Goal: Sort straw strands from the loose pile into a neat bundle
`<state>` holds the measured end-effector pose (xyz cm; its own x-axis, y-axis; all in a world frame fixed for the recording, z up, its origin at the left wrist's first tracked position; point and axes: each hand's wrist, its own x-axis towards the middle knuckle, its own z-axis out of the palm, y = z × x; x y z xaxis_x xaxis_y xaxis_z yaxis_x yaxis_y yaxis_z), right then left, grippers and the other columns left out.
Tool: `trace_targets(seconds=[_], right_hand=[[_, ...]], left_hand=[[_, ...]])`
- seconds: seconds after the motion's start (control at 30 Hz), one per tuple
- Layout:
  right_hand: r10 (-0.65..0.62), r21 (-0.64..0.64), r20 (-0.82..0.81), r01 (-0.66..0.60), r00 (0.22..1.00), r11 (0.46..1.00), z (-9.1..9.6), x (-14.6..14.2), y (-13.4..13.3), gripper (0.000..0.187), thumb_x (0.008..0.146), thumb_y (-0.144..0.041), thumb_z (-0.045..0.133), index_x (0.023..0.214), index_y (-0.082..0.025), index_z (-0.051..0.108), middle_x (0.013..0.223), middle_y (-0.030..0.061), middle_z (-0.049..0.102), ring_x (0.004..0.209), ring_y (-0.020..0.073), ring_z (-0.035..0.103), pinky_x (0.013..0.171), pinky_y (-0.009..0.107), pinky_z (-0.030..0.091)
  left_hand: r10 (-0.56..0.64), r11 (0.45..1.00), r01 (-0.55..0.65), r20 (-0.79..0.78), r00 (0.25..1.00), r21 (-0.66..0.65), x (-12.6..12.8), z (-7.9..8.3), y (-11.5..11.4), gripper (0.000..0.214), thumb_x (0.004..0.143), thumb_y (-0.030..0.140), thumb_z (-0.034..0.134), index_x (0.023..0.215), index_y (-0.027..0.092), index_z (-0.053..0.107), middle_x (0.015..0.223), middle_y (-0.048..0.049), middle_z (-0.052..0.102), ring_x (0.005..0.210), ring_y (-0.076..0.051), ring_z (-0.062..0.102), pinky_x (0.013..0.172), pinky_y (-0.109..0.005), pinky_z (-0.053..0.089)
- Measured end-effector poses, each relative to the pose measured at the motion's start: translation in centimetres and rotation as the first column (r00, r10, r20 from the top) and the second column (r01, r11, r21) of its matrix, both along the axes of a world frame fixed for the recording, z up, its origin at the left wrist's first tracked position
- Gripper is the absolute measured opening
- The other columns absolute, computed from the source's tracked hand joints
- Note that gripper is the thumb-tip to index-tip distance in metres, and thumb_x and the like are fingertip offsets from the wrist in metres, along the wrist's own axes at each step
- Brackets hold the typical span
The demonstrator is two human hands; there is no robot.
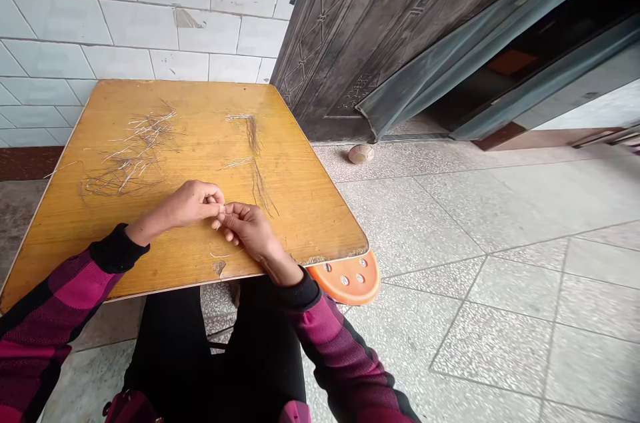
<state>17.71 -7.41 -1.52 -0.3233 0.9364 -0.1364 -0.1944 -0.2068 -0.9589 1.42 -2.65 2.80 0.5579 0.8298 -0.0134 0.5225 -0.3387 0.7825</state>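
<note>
Worktop (55,256), yellow wood veneer: at left, a loose tangle of dark fibres (135,156), pale at many ends, lying flat and spread. Looks hair-thin, very light and limp, likely to snag on itself and cling to the veneer. Best taken by a free end between fingertips, not scooped up in a mass.

Left hand (193,204): fingers curled, thumb and forefinger closed in a tight pinch. Pale strand (223,209) held at the meeting of both hands, just above the worktop; too fine to trace its full length.

Right hand (247,229): nearly closed, fingertips pinching at the same spot, touching the left hand's fingers.

Further right, a narrow bunch of fibres (253,136) runs down the worktop, dark along its length, pale at the top end. Past the worktop's near corner, an orange plastic seat (347,279) sticks out beneath.
</note>
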Motion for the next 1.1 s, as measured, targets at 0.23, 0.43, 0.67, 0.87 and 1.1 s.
trace_targets(seconds=[0.23, 0.43, 0.67, 0.87, 1.1], right_hand=[[0.05, 0.126, 0.337, -0.098, 0.94, 0.987, 0.4, 0.3, -0.4, 0.017, 0.078, -0.028, 0.062, 0.087, -0.014, 0.064, 0.06, -0.0046, 0.058, 0.046, 0.0051, 0.042, 0.046, 0.018, 0.032], [-0.315, 0.435, 0.867, -0.279, 0.387, 0.856, 2.2, -0.2, -2.0, 0.021, 0.088, -0.022, 0.05, 0.074, -0.017, 0.065, 0.065, 0.0013, 0.065, 0.056, 0.0102, 0.053, 0.053, 0.023, 0.028], [-0.506, 0.501, 0.862, -0.215, 0.035, 0.838, 1.1, -2.0, -2.4, 0.028, 0.097, -0.028, 0.038, 0.09, -0.019, 0.063, 0.061, 0.0046, 0.067, 0.05, 0.0128, 0.057, 0.049, 0.024, 0.022], [-0.48, 0.496, 0.868, -0.236, 0.127, 0.836, 0.9, -1.1, -3.7, 0.024, 0.097, -0.028, 0.04, 0.093, -0.021, 0.063, 0.06, 0.0013, 0.068, 0.051, 0.0126, 0.06, 0.049, 0.022, 0.023], [-0.453, 0.505, 0.857, -0.227, 0.247, 0.832, 0.7, 0.6, -6.4, 0.027, 0.095, -0.025, 0.04, 0.097, -0.017, 0.066, 0.062, 0.0037, 0.069, 0.052, 0.013, 0.063, 0.051, 0.019, 0.035]], left_hand=[[-0.036, 0.999, 0.035, -0.049, 0.998, -0.015, -0.5, 0.1, 0.1, 0.015, 0.068, 0.018, 0.053, 0.065, 0.014, 0.067, 0.059, 0.0014, 0.062, 0.054, -0.009, 0.049, 0.051, -0.02, 0.032], [-0.016, 0.971, 0.037, 0.092, 0.996, -0.235, -0.5, 0.0, 0.0, 0.014, 0.068, 0.019, 0.051, 0.057, 0.014, 0.058, 0.052, 0.0028, 0.053, 0.05, -0.008, 0.045, 0.049, -0.021, 0.033], [0.041, 0.95, 0.037, 0.243, 0.969, -0.309, 0.1, -0.1, -0.4, 0.014, 0.066, 0.019, 0.047, 0.055, 0.016, 0.056, 0.052, 0.002, 0.051, 0.051, -0.009, 0.046, 0.053, -0.023, 0.037], [0.091, 0.928, 0.034, 0.314, 0.945, -0.371, -0.3, -0.1, -0.4, 0.018, 0.065, 0.02, 0.05, 0.047, 0.016, 0.049, 0.048, 0.0021, 0.045, 0.048, -0.008, 0.038, 0.049, -0.023, 0.032], [0.104, 0.891, 0.063, 0.337, 0.936, -0.45, -0.3, -0.3, -0.6, 0.017, 0.064, 0.018, 0.052, 0.047, 0.016, 0.048, 0.048, 0.0018, 0.043, 0.048, -0.008, 0.036, 0.047, -0.023, 0.029]])
